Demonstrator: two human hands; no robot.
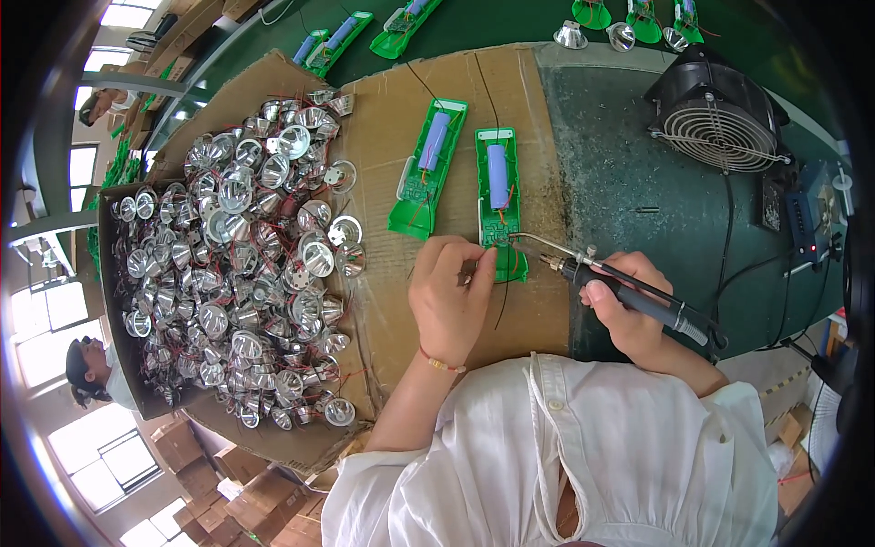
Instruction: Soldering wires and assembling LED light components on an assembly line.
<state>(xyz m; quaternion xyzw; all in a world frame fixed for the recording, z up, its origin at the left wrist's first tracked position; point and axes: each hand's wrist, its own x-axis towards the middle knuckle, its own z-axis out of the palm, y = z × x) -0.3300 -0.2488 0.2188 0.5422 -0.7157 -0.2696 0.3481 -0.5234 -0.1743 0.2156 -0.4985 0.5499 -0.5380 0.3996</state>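
A green flashlight housing (516,173) lies on the cardboard, with a purple battery cell (498,178), red wires and a small green circuit board (499,232). At the board's left edge, the thumb and fingers of my left hand (445,294) are pinched together; what they hold is too small to make out. My right hand (629,314) is closed around a black soldering iron (649,303), and its thin metal feed tube (551,244) reaches the board. Left of this housing lies a second green housing (407,219) with its own purple cell. A thin dark wire hangs below the first housing.
Silvery reflector cups (235,191) with red wires fill a cardboard box on the left. A black fan (720,128) stands back right, near a blue soldering station (807,223) and cables. More green housings (394,41) and loose reflectors (622,36) lie along the far side.
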